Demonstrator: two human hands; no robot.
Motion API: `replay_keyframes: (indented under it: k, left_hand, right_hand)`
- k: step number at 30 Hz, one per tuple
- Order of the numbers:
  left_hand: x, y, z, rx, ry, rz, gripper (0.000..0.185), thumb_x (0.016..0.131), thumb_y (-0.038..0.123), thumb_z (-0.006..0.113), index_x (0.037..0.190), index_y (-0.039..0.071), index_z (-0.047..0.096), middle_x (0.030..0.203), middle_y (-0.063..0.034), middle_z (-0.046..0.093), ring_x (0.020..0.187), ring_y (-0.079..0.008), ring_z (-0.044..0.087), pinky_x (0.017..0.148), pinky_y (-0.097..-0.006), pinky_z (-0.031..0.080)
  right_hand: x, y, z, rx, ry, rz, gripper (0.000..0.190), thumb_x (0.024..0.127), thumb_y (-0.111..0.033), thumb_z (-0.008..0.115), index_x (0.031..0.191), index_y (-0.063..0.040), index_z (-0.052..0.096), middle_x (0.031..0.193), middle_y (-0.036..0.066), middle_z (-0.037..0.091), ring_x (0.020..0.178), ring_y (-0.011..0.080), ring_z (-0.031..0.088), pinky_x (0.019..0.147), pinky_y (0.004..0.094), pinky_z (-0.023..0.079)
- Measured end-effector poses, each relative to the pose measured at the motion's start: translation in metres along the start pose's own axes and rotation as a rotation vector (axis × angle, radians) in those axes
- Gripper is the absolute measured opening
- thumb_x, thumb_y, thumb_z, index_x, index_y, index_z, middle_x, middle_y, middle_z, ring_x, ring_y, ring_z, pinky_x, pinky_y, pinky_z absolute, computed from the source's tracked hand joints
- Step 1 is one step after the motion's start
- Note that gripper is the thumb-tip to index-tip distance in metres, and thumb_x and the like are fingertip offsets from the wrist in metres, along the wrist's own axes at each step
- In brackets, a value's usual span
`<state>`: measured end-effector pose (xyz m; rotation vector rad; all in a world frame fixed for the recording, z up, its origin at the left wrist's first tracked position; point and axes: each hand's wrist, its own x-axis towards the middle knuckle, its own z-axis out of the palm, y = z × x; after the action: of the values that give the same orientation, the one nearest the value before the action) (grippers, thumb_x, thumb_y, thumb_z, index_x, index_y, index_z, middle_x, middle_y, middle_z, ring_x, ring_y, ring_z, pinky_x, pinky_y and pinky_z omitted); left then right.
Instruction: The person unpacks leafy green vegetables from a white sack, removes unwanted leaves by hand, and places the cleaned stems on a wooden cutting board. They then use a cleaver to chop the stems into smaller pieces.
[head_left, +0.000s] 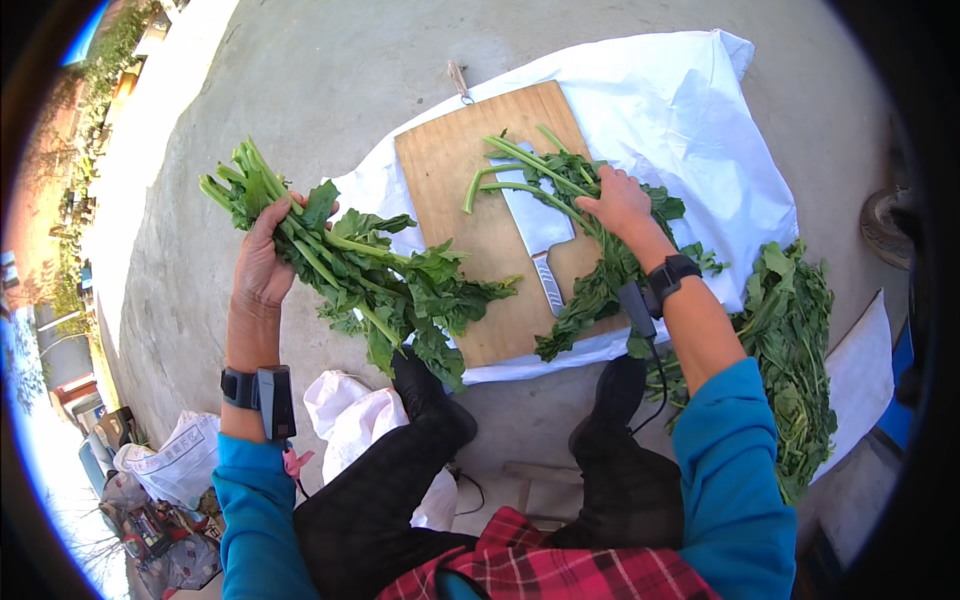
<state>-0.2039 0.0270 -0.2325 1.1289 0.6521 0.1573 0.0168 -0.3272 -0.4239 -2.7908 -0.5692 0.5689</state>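
Observation:
My left hand (271, 244) is closed around a bunch of leafy green stalks (375, 274), cut ends up to the left, leaves hanging down to the right over the board's edge. A wooden cutting board (435, 172) lies on a white woven plastic sheet (660, 90). On the board rests a metal cleaver (532, 217), handle towards me, its upper blade partly covered by more leafy stalks (592, 277). My right hand (619, 201) is on those stalks, at the board's right side; whether its fingers grip them cannot be told, as the fingertips are partly hidden among the leaves.
A large heap of leafy greens (784, 330) lies at the right. A pale bag (360, 420) sits by my left foot, and a wooden stool (544, 472) is between my legs. Farther left are a white printed sack (176, 457) and assorted items. A small tyre (885, 225) stands far right.

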Motion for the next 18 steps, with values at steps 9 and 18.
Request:
replay_keyframes:
  k: [9, 18]
  left_hand:
    - [-0.005, -0.014, 0.001, -0.023, 0.064, -0.150, 0.018, 0.089, 0.020, 0.060, 0.100, 0.005, 0.059, 0.088, -0.0089, 0.064, 0.075, -0.0261, 0.064, 0.071, -0.0398, 0.054]
    - [-0.008, -0.051, 0.068, 0.030, 0.053, -0.206, 0.019, 0.084, 0.013, 0.071, 0.097, 0.003, 0.062, 0.084, -0.0026, 0.061, 0.074, -0.0118, 0.060, 0.066, -0.0296, 0.056]
  right_hand:
    - [-0.009, 0.022, -0.023, 0.824, -0.235, -0.099, 0.014, 0.078, -0.016, 0.061, 0.079, -0.002, 0.058, 0.077, 0.006, 0.064, 0.070, 0.0132, 0.058, 0.065, 0.0290, 0.048]
    - [-0.065, -0.048, -0.057, 1.296, -0.418, -0.234, 0.032, 0.096, -0.015, 0.050, 0.125, -0.001, 0.051, 0.092, 0.002, 0.061, 0.078, 0.0066, 0.059, 0.070, 0.0223, 0.048]
